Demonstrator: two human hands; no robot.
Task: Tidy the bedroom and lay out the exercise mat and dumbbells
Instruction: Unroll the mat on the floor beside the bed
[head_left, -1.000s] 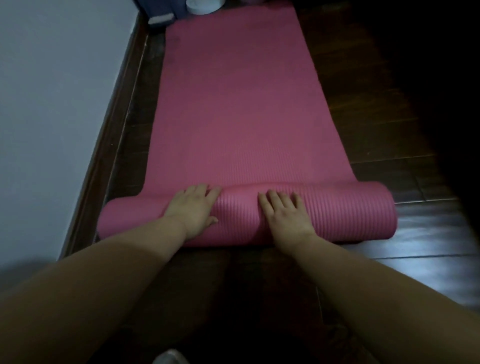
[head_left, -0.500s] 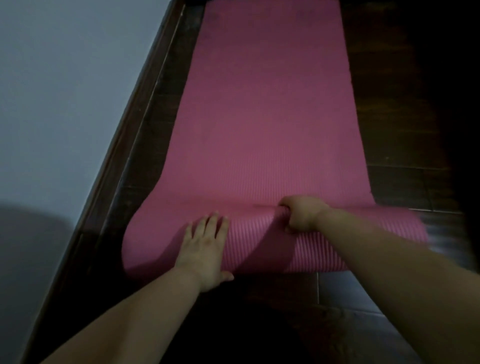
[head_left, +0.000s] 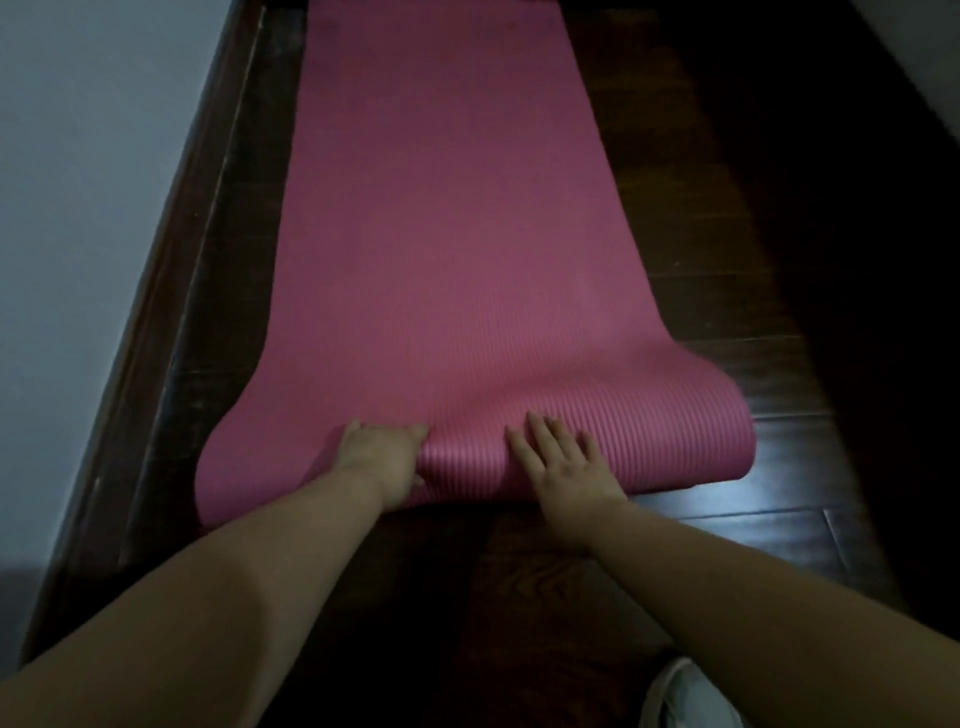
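1. Pink exercise mat (head_left: 457, 249) lies on the dark wooden floor (head_left: 727, 270); most of it is flat and reaches away to the top edge of the view.
2. Its near end is a thick ribbed roll (head_left: 649, 441) that lies across the floor, just in front of the person.
3. On the left of the mat, a dark skirting board (head_left: 171, 291) runs along a pale wall (head_left: 88, 182), with a narrow strip of floor between mat and board.
4. Left hand (head_left: 382, 460) is on the roll, left of its middle; the fingers curl over the top of the roll and grip it.
5. Right hand (head_left: 563, 465) rests flat on the roll, right of its middle, with the fingers straight and a little spread, and the palm presses on the ribbed surface.
6. Both bare forearms reach forward from the bottom corners.
7. Something white (head_left: 675, 696) shows at the bottom edge under the right forearm; I cannot tell what it is.
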